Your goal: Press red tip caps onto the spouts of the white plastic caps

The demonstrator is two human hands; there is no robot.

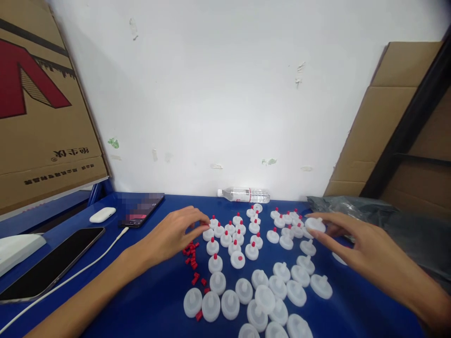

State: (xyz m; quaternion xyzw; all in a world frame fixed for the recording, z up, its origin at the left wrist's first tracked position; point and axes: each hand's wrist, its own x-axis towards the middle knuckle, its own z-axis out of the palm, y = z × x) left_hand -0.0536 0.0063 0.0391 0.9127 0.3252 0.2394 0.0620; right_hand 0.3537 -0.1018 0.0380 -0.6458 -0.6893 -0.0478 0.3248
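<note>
My right hand (347,232) pinches a white round plastic cap with a short nozzle (315,224) between thumb and fingers, lifted above the table. My left hand (185,227) has thumb and fingertips drawn together over a similar white disc (208,235), whose tip they hide. Whatever is between them is too small to make out. Several white discs with red tips (226,239) stand upright in the middle. Small loose red caps (192,256) lie below my left hand. Nearer to me are several white discs without red tips (230,304).
A clear water bottle (243,195) lies against the wall. On the left are two phones (52,263), a white cable (88,266) and a white earbud case (102,215). Dark plastic sheeting (405,239) covers the right side of the blue table (151,300). Cardboard (373,122) stands behind.
</note>
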